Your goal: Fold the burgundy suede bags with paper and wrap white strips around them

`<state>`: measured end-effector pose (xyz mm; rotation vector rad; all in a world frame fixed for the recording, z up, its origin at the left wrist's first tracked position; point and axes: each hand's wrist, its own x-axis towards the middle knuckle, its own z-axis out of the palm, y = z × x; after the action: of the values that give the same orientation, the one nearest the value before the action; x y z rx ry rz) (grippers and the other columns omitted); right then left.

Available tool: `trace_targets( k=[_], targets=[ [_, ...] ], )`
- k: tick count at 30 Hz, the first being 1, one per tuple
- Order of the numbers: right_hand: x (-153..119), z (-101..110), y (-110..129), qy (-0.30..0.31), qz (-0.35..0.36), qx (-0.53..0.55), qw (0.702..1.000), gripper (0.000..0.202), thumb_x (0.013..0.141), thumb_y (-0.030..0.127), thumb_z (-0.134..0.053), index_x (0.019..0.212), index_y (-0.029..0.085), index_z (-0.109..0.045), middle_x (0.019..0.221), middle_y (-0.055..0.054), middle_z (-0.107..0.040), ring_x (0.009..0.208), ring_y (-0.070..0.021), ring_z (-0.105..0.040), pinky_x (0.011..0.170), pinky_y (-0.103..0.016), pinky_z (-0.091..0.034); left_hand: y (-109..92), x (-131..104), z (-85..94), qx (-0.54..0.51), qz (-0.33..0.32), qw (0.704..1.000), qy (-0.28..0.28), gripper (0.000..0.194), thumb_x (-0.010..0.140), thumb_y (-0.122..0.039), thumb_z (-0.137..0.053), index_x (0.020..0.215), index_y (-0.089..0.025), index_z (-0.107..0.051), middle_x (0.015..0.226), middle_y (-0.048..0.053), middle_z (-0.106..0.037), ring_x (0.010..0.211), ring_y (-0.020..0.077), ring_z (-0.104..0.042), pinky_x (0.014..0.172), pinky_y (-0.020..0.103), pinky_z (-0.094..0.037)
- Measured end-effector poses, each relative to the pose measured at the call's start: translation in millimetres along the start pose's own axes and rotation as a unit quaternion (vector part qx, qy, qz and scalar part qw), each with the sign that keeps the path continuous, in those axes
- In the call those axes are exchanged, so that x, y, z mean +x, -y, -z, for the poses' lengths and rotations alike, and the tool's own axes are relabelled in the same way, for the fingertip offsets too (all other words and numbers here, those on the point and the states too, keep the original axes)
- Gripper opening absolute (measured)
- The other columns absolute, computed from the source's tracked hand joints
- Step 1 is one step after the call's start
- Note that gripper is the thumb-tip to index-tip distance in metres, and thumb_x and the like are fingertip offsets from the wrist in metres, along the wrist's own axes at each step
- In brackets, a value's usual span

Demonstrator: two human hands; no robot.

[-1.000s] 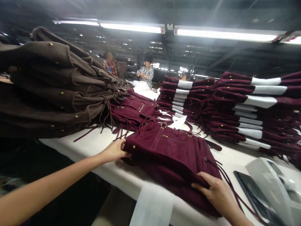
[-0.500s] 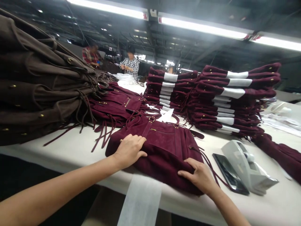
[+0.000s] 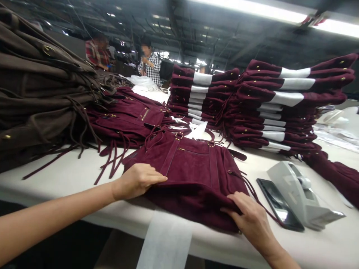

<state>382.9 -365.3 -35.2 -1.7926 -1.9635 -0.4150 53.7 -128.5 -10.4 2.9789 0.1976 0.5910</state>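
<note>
A burgundy suede-like handbag (image 3: 190,168) lies on the white table in front of me, its handles and brass rings pointing away. My left hand (image 3: 140,181) is closed on its near left edge, fingers pinching the fabric. On the near right side, my right hand (image 3: 249,211) grips the same edge between thumb and fingers. The edge between my hands is lifted into a fold. From under the bag a white paper-like strip (image 3: 166,239) hangs over the table's front edge. White paper (image 3: 198,130) sits by the handles.
Brown bags (image 3: 42,97) are piled high at the left. Another burgundy bag (image 3: 126,116) lies behind. Two stacks of burgundy bags with white bands (image 3: 203,78) stand at the back. A tape dispenser (image 3: 294,194) and a phone (image 3: 277,201) lie right. Two people (image 3: 151,65) stand far off.
My left hand has moved left and slightly down, now pinching the bag's edge instead of resting over it. My right hand has shifted slightly right. The near edge is raised more. The view has tilted down.
</note>
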Motion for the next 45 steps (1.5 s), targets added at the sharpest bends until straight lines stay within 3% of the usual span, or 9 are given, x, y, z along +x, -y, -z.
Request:
trace_targets(
  k=[3,7,10,15,21,29,35,40,45],
  targets=[
    [-9.2,-4.3,8.8,-0.080,0.094,-0.067,0.990,0.021,0.088,0.006,-0.051,0.102,0.019,-0.061,0.089,-0.006,-0.066,0.086,-0.0207,-0.059,0.080,-0.034,-0.044,-6.5,-26.3,-19.9,0.097,-0.034,0.987,-0.123,0.046,0.099,-0.010,-0.038,0.140,-0.028,-0.048,0.122,0.003,-0.067,0.105,0.0159,-0.066,0.094,0.030,-0.051],
    [-19.8,-6.8,15.0,-0.111,0.105,-0.079,0.985,0.033,0.084,-0.004,-0.050,0.108,0.014,-0.061,0.075,-0.004,-0.058,0.071,-0.0180,-0.050,0.070,-0.034,-0.042,-10.2,-38.7,-22.4,0.150,-0.070,0.978,-0.128,0.050,0.101,-0.011,-0.037,0.149,-0.024,-0.033,0.130,0.004,-0.062,0.120,0.0175,-0.058,0.105,0.031,-0.047],
    [-27.3,-5.0,13.2,-0.088,0.098,-0.046,0.990,0.042,0.084,-0.006,-0.049,0.120,0.012,-0.058,0.083,-0.007,-0.057,0.079,-0.0190,-0.052,0.075,-0.035,-0.045,-6.3,-41.5,-16.3,0.128,-0.081,0.983,-0.105,0.049,0.102,-0.013,-0.033,0.149,-0.025,-0.032,0.134,0.003,-0.059,0.129,0.0185,-0.050,0.110,0.034,-0.044],
    [-36.3,10.3,6.8,-0.073,0.020,0.022,0.997,0.036,0.089,0.004,-0.052,0.122,0.019,-0.057,0.106,-0.009,-0.058,0.103,-0.0222,-0.053,0.089,-0.039,-0.045,-0.9,-50.3,-11.5,0.096,-0.074,0.991,-0.058,0.050,0.102,-0.013,-0.031,0.150,-0.026,-0.030,0.141,0.002,-0.053,0.133,0.0186,-0.045,0.112,0.034,-0.042],
    [-44.8,32.2,-9.7,0.041,-0.041,0.080,0.995,0.031,0.089,0.016,-0.059,0.118,0.026,-0.053,0.120,-0.005,-0.056,0.119,-0.0237,-0.046,0.102,-0.041,-0.038,-4.4,-52.0,-15.7,0.098,-0.060,0.989,-0.089,0.051,0.102,-0.014,-0.032,0.150,-0.030,-0.029,0.138,-0.001,-0.055,0.131,0.0171,-0.048,0.114,0.032,-0.039],
    [-14.3,46.3,5.6,0.120,-0.187,0.119,0.968,0.026,0.068,0.001,-0.053,0.071,0.021,-0.037,0.077,0.001,-0.047,0.081,-0.0188,-0.043,0.070,-0.032,-0.035,-8.9,-51.9,-13.8,0.108,-0.064,0.986,-0.110,0.052,0.101,-0.015,-0.029,0.151,-0.028,-0.030,0.139,0.000,-0.055,0.130,0.0188,-0.049,0.114,0.034,-0.037],
    [5.8,53.0,5.2,0.182,-0.279,0.239,0.912,0.027,0.065,0.015,-0.067,0.074,0.021,-0.043,0.079,0.004,-0.049,0.076,-0.0157,-0.044,0.068,-0.029,-0.035,-6.8,-50.8,-16.1,0.095,-0.053,0.987,-0.116,0.056,0.097,-0.012,-0.034,0.150,-0.030,-0.031,0.138,-0.001,-0.055,0.128,0.0192,-0.052,0.112,0.034,-0.040],
    [-2.8,38.5,12.6,0.121,-0.228,0.123,0.958,0.030,0.061,-0.002,-0.051,0.069,0.021,-0.034,0.071,0.002,-0.045,0.074,-0.0166,-0.042,0.064,-0.029,-0.031,-1.4,-53.5,-13.2,0.112,-0.075,0.985,-0.107,0.053,0.099,-0.014,-0.030,0.150,-0.029,-0.031,0.139,-0.001,-0.055,0.129,0.0186,-0.050,0.114,0.033,-0.036],
    [-31.0,8.1,18.4,-0.051,-0.019,-0.060,0.997,0.039,0.064,-0.012,-0.035,0.084,0.019,-0.048,0.083,-0.004,-0.052,0.082,-0.0214,-0.047,0.071,-0.033,-0.039,11.0,-61.8,-6.0,0.151,-0.108,0.978,-0.099,0.049,0.102,-0.015,-0.026,0.148,-0.027,-0.036,0.136,0.000,-0.057,0.135,0.0197,-0.043,0.117,0.033,-0.033]
  ],
)
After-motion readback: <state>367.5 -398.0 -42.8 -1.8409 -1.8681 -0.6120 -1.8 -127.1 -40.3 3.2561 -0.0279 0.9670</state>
